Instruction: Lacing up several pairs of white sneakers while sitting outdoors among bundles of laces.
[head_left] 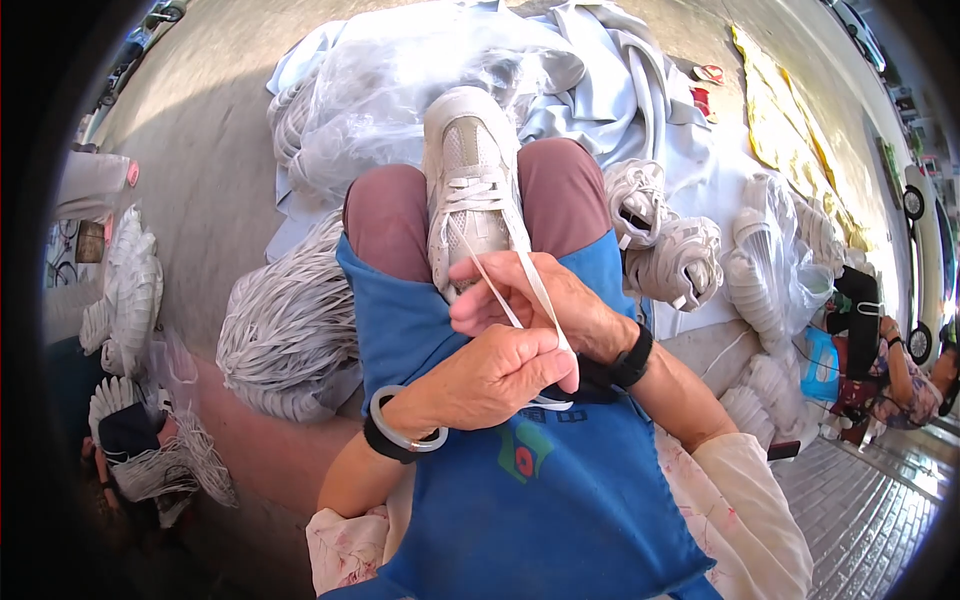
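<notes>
**Lacing a white shoe on my lap**

The white sneaker (470, 185) lies between my knees on the blue apron (560, 500), toe pointing to twelve o'clock, heel toward me. Two flat white lace ends (535, 290) run from its eyelets down toward six o'clock into my hands.

My left hand (495, 380) sits at the centre of my view, its fingers closed in a pinch on the lace tips near my thumb. My right hand (535, 300) lies just above it, toward one o'clock, fingers curled narrow around the same laces, the two hands touching.

I judge the shoe light and fairly stiff in the sole, soft in the mesh upper; it stays put wedged between my thighs, so it needs no grip of its own. The laces are thin, limp and smooth, likely to slip, so they are best taken near the tips and kept taut.

At nine o'clock a thick bundle of white laces (290, 330) rests beside my knee. At twelve o'clock lies a clear plastic bag (400, 80) on pale blue cloth (620, 90). At two o'clock stand more white sneakers (670, 250). Another person (890, 370) sits at three o'clock, well apart.
</notes>
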